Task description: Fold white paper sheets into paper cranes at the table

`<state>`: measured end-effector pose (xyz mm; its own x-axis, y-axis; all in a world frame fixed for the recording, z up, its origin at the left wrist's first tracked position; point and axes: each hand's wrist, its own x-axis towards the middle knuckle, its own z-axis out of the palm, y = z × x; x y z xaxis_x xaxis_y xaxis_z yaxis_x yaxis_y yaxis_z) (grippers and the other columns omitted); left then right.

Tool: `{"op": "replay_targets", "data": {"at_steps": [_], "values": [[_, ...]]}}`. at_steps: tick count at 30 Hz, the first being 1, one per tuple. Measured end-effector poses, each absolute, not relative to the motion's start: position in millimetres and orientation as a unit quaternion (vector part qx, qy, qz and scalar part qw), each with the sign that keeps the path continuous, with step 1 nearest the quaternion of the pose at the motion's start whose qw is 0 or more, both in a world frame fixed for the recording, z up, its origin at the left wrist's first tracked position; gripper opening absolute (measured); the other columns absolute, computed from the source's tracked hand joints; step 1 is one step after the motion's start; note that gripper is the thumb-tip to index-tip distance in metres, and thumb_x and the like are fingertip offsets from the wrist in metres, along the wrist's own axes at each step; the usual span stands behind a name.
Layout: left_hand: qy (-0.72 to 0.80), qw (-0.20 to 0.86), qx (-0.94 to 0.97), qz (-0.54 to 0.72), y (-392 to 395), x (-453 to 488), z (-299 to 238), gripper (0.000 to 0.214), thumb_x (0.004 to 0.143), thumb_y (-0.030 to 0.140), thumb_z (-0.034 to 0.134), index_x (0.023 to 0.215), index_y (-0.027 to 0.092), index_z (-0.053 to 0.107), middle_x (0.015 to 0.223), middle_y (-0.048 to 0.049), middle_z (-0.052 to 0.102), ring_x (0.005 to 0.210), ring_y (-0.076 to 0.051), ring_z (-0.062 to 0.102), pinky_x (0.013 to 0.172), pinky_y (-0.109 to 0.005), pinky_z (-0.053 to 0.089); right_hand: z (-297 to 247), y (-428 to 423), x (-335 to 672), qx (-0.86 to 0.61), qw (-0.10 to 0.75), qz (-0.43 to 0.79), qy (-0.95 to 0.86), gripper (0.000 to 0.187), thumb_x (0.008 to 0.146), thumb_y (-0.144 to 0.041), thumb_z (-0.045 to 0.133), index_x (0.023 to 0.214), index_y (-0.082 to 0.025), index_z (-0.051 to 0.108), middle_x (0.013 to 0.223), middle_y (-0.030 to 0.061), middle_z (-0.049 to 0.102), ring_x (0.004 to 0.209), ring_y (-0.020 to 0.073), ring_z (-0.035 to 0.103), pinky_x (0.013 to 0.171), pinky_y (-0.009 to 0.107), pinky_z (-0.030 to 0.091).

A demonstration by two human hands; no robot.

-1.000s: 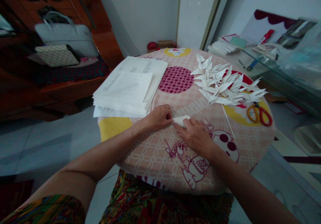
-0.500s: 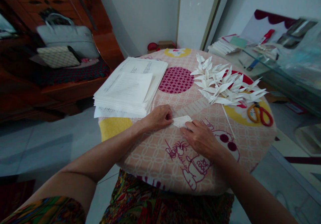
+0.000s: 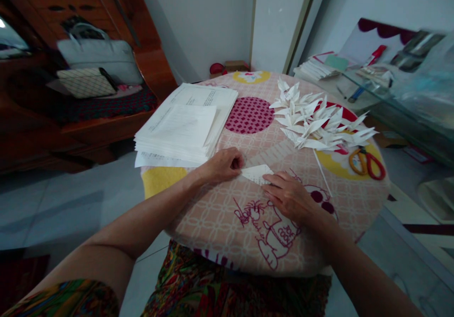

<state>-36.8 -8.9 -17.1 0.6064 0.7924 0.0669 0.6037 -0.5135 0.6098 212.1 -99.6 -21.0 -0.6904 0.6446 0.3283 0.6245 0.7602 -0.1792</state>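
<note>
Pressing 1 folded paper: L hand curled tight on its end, R hand spread flat; 1 scissors.

left hand curled, right hand flat

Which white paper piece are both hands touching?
The small folded paper near the front of the table: left hand touches its left end, right hand its right. The pile of folded shapes and the sheet stack lie farther back, untouched.
</note>
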Motion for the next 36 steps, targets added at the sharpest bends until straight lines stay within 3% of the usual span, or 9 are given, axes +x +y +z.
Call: {"op": "replay_targets", "data": {"at_steps": [7,11,15,20,27,30,33,36], "values": [[0.354,0.455,0.798,0.173,8.9,-56.6,-15.2,0.031,0.068,0.008,0.054,0.095,0.011,0.069,0.086,-0.0049,0.07,0.076,-0.011,0.063,0.068,-0.022,0.05,-24.9,-100.1,212.8,-0.347,0.203,0.023,-0.915,0.019,0.094,-0.016,0.054,0.093,-0.016,0.073,0.113,0.0138,0.069,0.097,0.0248,0.058,0.087,0.042,0.051],[0.329,0.445,0.815,0.172,14.5,-56.9,-7.3,0.026,0.079,0.019,0.055,0.097,0.013,0.073,0.096,-0.0073,0.074,0.083,-0.014,0.065,0.076,-0.024,0.051,-24.3,-100.4,212.7,-0.342,0.204,0.02,-0.917,0.02,0.094,-0.016,0.054,0.093,-0.014,0.073,0.113,0.0153,0.069,0.097,0.0252,0.057,0.087,0.043,0.052],[0.343,0.388,0.847,0.119,13.2,-39.6,2.1,0.025,0.086,0.026,0.053,0.088,0.015,0.076,0.079,-0.0023,0.073,0.069,-0.012,0.061,0.066,-0.022,0.045,-24.5,-101.6,212.6,-0.347,0.201,0.021,-0.916,0.02,0.094,-0.015,0.053,0.095,-0.015,0.073,0.115,0.015,0.068,0.099,0.0256,0.057,0.088,0.042,0.052],[0.371,0.359,0.853,0.07,16.7,-15.1,4.4,0.028,0.085,0.03,0.057,0.066,0.013,0.07,0.054,0.0019,0.057,0.052,-0.008,0.046,0.052,-0.022,0.032,-26.2,-102.0,213.7,-0.34,0.231,0.014,-0.912,0.02,0.094,-0.016,0.053,0.096,-0.014,0.073,0.115,0.0153,0.07,0.1,0.0251,0.058,0.088,0.041,0.052],[0.354,0.608,0.71,0.032,21.0,-0.2,-5.8,0.016,0.069,0.024,0.072,0.062,0.011,0.069,0.048,0.0007,0.056,0.043,-0.008,0.047,0.044,-0.019,0.033,-30.2,-102.4,216.1,-0.332,0.255,0.008,-0.908,0.021,0.093,-0.016,0.054,0.098,-0.015,0.074,0.115,0.0138,0.072,0.099,0.0254,0.062,0.087,0.043,0.054],[0.386,0.658,0.644,0.059,14.6,2.7,-4.5,0.014,0.066,0.018,0.074,0.057,0.01,0.066,0.048,-0.0002,0.058,0.042,-0.008,0.048,0.044,-0.019,0.035,-29.9,-102.2,216.1,-0.353,0.308,0.023,-0.883,0.019,0.092,-0.016,0.056,0.097,-0.017,0.075,0.113,0.013,0.073,0.099,0.0255,0.065,0.089,0.043,0.055],[0.407,0.683,0.591,0.139,6.8,5.8,2.1,0.012,0.067,0.016,0.073,0.06,0.01,0.067,0.05,-0.0022,0.062,0.042,-0.009,0.052,0.044,-0.019,0.037,-21.5,-95.1,216.9,-0.461,0.422,0.042,-0.779,0.02,0.089,-0.024,0.062,0.105,-0.018,0.074,0.109,0.0142,0.074,0.098,0.0266,0.068,0.088,0.045,0.056],[0.407,0.699,0.534,0.245,0.3,11.2,9.9,0.014,0.071,0.019,0.073,0.062,0.01,0.066,0.051,-0.0025,0.063,0.041,-0.008,0.053,0.043,-0.018,0.037,-7.4,-80.0,215.2,-0.574,0.508,0.162,-0.621,0.051,0.077,-0.039,0.076,0.122,-0.017,0.067,0.101,0.0118,0.075,0.085,0.0255,0.07,0.071,0.04,0.059]]}}
